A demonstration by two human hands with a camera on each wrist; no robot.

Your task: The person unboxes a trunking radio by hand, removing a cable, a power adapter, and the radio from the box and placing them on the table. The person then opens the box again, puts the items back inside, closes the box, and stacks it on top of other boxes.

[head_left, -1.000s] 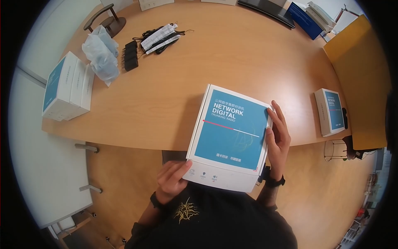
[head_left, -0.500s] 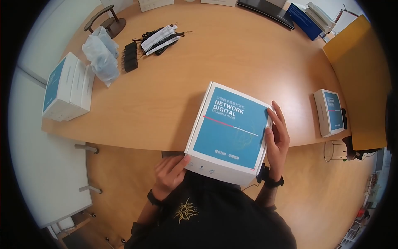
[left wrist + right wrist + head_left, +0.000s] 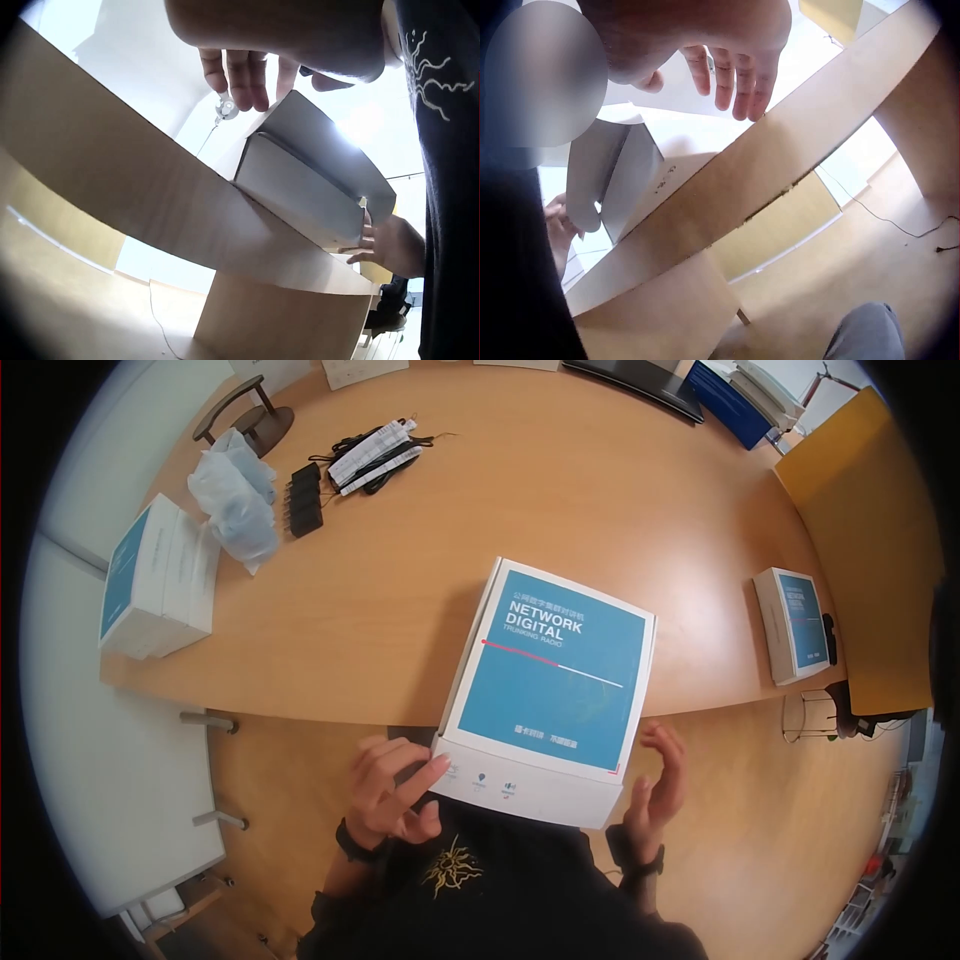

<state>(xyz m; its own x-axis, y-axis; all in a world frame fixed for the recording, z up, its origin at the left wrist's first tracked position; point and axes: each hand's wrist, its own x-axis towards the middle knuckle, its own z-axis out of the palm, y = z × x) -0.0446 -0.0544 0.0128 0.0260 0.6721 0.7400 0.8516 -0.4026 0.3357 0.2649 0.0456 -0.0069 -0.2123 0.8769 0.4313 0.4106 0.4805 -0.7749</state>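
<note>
A white and teal "NETWORK DIGITAL" box (image 3: 550, 680) sits at the table's near edge, its front flap (image 3: 520, 795) tilted outward toward the person. At the flap's left corner is my left hand (image 3: 390, 785), its index fingertip right at the edge and the thumb held apart. My right hand (image 3: 660, 785) is beside the box's front right corner, off its side, with fingers loosely bent. From below, the left wrist view shows the grey underside of the flap (image 3: 330, 150) and the relaxed left fingers (image 3: 238, 82). Straight right fingers (image 3: 742, 82) hang past the box in the right wrist view.
Similar boxes (image 3: 165, 580) stand at the table's left, near plastic bags (image 3: 235, 505). Black adapters (image 3: 304, 500) and bundled cables (image 3: 375, 460) lie behind. Another box (image 3: 795, 625) is at the right by a yellow panel (image 3: 870, 560). The wooden table (image 3: 480, 510) ends at a curved near edge.
My right hand has left the box's right side and moved toward its front corner. The front flap swung inward, then outward again. My left thumb and fingers have spread apart.
</note>
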